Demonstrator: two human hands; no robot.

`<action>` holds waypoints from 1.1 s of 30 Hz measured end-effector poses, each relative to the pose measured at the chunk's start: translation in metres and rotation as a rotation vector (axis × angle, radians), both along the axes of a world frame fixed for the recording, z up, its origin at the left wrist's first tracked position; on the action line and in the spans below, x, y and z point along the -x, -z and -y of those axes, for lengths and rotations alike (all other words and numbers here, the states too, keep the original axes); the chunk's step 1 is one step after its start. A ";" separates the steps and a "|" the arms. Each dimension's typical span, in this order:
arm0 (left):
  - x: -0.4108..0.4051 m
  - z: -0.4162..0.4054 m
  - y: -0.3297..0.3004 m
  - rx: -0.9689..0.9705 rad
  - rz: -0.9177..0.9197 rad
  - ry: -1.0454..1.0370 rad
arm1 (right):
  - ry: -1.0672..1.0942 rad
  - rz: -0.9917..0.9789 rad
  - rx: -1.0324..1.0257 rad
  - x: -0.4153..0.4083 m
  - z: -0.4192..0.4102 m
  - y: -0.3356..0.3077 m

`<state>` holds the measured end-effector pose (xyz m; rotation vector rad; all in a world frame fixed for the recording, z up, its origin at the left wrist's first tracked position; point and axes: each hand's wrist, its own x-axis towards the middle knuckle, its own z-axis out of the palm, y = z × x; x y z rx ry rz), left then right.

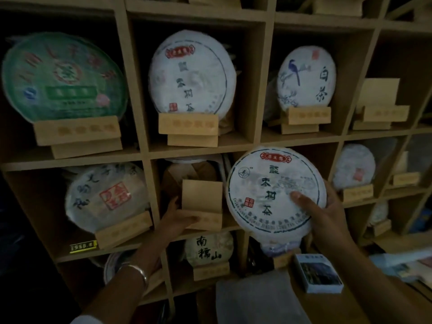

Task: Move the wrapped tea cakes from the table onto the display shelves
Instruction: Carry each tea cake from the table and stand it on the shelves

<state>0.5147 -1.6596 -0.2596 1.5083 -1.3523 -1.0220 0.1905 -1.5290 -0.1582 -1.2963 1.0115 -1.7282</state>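
Shelved cakes surround — left hand (177, 218) grips empty stand (202, 204) beside held tea cake (275, 192)

Shelf grid (145, 157): three tea cakes on stands in the upper row. Held cake (275, 192) at 3 o'clock of an empty stand (202, 204); another cake (106, 197) at its 9 o'clock.
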 end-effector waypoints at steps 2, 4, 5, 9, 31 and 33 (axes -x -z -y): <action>0.002 0.008 0.007 0.011 -0.018 0.039 | 0.000 -0.012 -0.006 0.005 0.008 0.005; 0.002 0.008 0.010 -0.008 -0.038 0.052 | 0.004 -0.006 -0.010 0.007 0.015 0.009; 0.001 0.007 0.011 -0.021 -0.055 0.047 | 0.009 0.006 -0.009 0.007 0.018 0.010; -0.004 0.003 0.011 -0.052 -0.119 0.036 | 0.016 0.000 -0.020 0.007 0.025 0.014; 0.065 -0.109 -0.151 -0.099 -0.167 0.553 | -0.046 -0.014 0.285 0.016 -0.006 -0.092; 0.076 -0.119 -0.160 -0.088 -0.218 0.593 | -0.021 -0.039 0.313 0.021 -0.016 -0.103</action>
